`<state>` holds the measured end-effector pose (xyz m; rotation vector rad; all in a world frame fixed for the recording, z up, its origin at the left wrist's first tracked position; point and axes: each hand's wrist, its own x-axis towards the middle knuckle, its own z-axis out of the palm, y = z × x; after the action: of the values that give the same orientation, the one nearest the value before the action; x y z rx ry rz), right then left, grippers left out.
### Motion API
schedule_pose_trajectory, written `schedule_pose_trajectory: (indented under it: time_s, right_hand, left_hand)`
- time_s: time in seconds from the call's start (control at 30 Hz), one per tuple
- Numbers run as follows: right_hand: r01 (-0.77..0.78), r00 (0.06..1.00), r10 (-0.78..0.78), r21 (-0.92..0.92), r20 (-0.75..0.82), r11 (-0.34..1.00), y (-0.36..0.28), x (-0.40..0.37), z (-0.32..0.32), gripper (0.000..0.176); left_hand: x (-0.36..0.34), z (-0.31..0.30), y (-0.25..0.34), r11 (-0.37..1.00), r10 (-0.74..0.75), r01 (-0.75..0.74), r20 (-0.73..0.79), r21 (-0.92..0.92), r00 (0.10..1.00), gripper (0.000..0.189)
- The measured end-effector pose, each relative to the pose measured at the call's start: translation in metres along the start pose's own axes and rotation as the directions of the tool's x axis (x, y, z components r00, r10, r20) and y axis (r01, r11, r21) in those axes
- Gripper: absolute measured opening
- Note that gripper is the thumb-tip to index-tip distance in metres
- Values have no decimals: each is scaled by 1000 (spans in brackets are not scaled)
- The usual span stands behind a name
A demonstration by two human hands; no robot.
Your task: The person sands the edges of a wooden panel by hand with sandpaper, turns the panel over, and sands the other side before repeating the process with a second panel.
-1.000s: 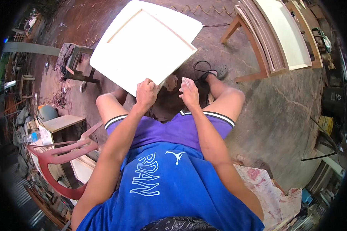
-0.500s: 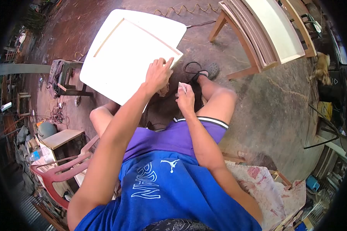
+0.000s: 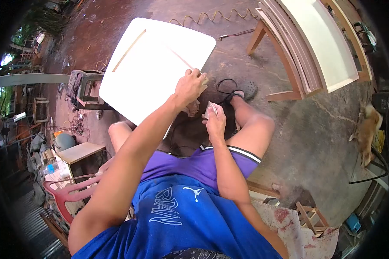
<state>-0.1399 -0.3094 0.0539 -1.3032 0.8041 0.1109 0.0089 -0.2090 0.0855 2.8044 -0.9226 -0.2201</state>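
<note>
A white board (image 3: 157,71) with thin brown edges lies on a larger white tabletop (image 3: 203,41) in front of my knees. My left hand (image 3: 190,88) rests at the board's right corner, its fingers bent over the edge. Between my legs, my right hand (image 3: 215,123) is closed around a small folded pale sheet (image 3: 210,109), perhaps sandpaper. It is held apart from the board. Something crumpled and brownish (image 3: 191,108) shows below my left hand, partly hidden. Glare washes out much of the white surfaces.
Curved pale panels (image 3: 320,43) stand on a wooden frame at the upper right. A dog (image 3: 368,136) is at the far right. A dark stool (image 3: 86,88) and a pink plastic chair (image 3: 69,194) are on the left. A coiled hose (image 3: 212,16) crosses the floor.
The view has shifted, so most things appear farther right and lower. My left hand's extended index finger has bent in at the board's corner. The dog has moved nearer along the right side.
</note>
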Motion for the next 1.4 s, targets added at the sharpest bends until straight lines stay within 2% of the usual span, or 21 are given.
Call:
schedule_pose_trajectory:
  time_s: [0.27,0.33,0.37,0.43,0.53,0.6,0.67,0.77,0.8,0.87,0.93,0.97,1.0,1.1,1.13,1.2,1.33,1.4]
  right_hand:
    - [-4,999,9,133,-42,991,6,3,-10,30]
    - [20,998,-11,144,-59,989,1,1,-11,30]
    - [12,998,-1,168,-64,986,4,2,-11,30]
    - [25,998,-15,160,-65,987,3,0,-12,30]
    - [37,998,-28,157,-57,987,3,-4,-10,30]
    - [43,998,-34,161,-60,986,2,-4,-11,31]
    - [50,997,-38,170,-75,984,5,-4,-12,31]
    - [103,992,-89,176,-85,979,6,-5,-11,28]
    - [110,992,-97,194,-75,975,14,1,-10,29]
    - [130,991,-123,164,-54,978,17,3,-9,30]
    - [220,975,-217,120,-40,968,28,10,-10,31]
    - [158,987,-156,124,-21,980,9,-8,-10,32]
    - [176,984,-175,118,-21,977,16,-4,-12,33]
    - [195,981,-193,74,-31,978,14,-9,-19,32]
    - [173,984,-170,60,-50,983,15,-11,-22,32]
    - [159,985,-156,38,-73,987,18,-11,-28,31]
    - [158,986,-158,-8,-49,987,35,-4,-25,29]
    - [191,981,-190,-24,24,981,45,-2,-27,28]
  left_hand:
    - [-43,15,7,988,29,-41,-81,-152,996,44]
    - [-63,19,11,988,-66,28,-244,-154,967,43]
    - [-74,21,11,987,-59,20,-243,-158,968,43]
    - [-100,26,3,991,-128,135,-248,13,960,44]
    - [-116,33,-12,990,-132,138,-187,18,973,47]
    - [-117,26,-12,994,-108,110,-266,-9,958,44]
    - [-117,-9,-5,1000,-9,-1,-395,-27,919,46]
    - [-121,-93,2,1000,17,-20,-433,-3,901,41]
    - [-122,-128,2,1000,-5,12,-423,15,906,39]
    - [-121,-190,-6,998,-5,41,-520,57,854,36]
    - [-119,-249,-27,997,5,38,-580,62,814,35]
    - [-117,-271,-41,999,-45,34,-606,-30,794,35]
    - [-117,-294,-48,999,-41,38,-635,-19,772,35]
    - [-120,-343,-57,978,-185,103,-528,-181,829,38]
    - [-120,-352,-60,978,-184,97,-544,-185,819,38]
    - [-119,-362,-64,952,-231,106,-449,-286,863,39]
    - [-112,-360,-54,905,-227,53,-374,-423,899,40]
    - [-104,-365,-47,853,-210,63,-230,-518,950,40]
